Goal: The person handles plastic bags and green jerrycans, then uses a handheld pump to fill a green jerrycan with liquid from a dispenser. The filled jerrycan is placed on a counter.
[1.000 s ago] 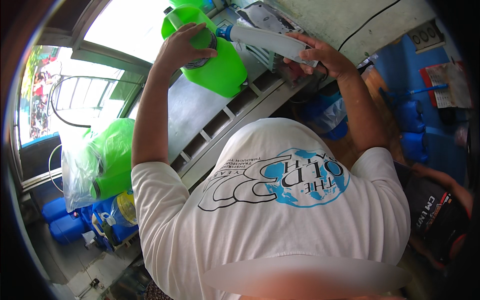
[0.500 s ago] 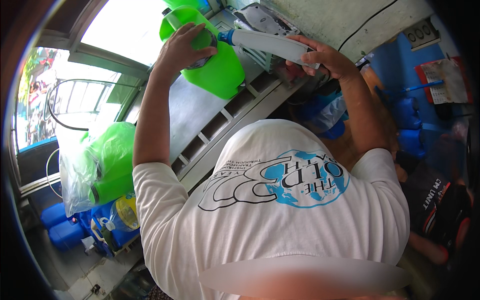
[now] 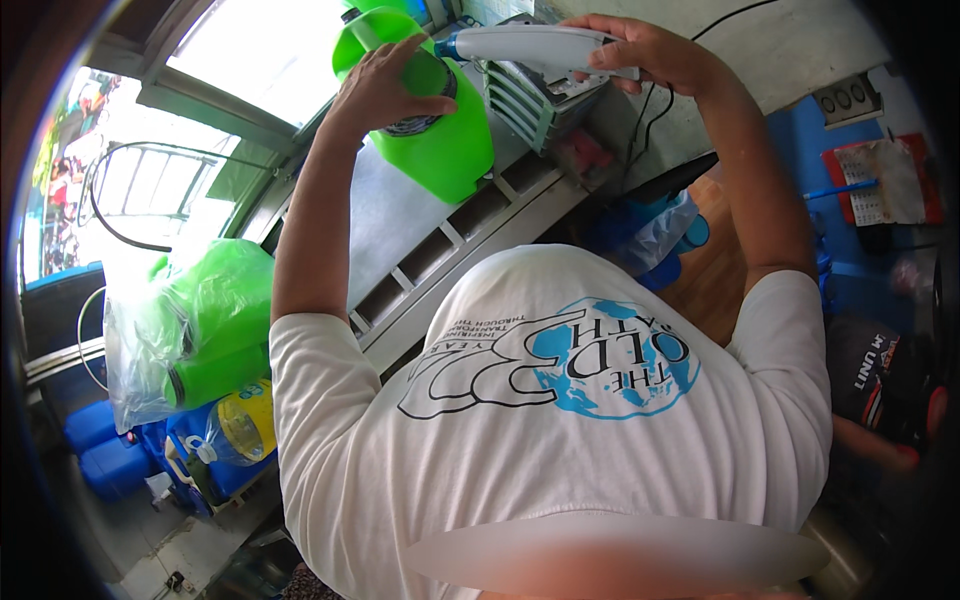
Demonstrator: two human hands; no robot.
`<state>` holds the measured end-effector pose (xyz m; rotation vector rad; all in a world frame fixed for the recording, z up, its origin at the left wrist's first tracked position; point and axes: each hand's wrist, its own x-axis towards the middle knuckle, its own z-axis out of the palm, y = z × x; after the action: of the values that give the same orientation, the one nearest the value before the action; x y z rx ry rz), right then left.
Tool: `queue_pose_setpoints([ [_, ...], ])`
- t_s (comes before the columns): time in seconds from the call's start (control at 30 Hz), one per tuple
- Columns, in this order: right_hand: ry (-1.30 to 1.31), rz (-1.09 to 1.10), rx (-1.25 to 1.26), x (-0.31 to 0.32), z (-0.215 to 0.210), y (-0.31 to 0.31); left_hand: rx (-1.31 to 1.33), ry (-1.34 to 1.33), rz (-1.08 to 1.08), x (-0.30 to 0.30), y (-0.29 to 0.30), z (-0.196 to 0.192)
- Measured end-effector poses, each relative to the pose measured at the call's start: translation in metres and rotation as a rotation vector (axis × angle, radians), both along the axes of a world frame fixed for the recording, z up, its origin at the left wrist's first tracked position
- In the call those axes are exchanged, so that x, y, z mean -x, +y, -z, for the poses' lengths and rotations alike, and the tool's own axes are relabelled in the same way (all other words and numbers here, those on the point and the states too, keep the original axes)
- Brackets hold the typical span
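The green jug (image 3: 440, 140) is smooth, slightly glossy plastic. The grey handheld tool (image 3: 540, 45) looks like matt plastic with a blue tip. The sloped rack (image 3: 400, 215) beneath is dull, brushed-looking metal. The bags (image 3: 190, 330) are thin, shiny clear plastic film over green containers. The white shirt (image 3: 560, 420) is soft matt cloth.

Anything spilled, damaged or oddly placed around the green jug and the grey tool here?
Nothing stands out. The left hand holds the green jug tilted on the metal counter; the right hand grips the grey tool. No spill shows.
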<state>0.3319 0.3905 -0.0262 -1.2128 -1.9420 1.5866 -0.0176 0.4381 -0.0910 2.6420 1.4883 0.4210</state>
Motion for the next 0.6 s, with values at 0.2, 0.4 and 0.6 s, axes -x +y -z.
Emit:
queue_pose_setpoints([
  [0.2,-0.051,-0.023,0.049,0.009,-0.036,0.008,-0.019,-0.091,0.018,0.005,0.003,0.006],
  [0.4,-0.094,-0.065,0.034,0.034,-0.052,0.018,-0.033,-0.089,-0.010,0.002,0.002,0.006],
  [0.6,-0.203,-0.053,-0.014,0.032,-0.064,0.013,0.096,-0.363,0.004,0.026,0.008,0.007],
])
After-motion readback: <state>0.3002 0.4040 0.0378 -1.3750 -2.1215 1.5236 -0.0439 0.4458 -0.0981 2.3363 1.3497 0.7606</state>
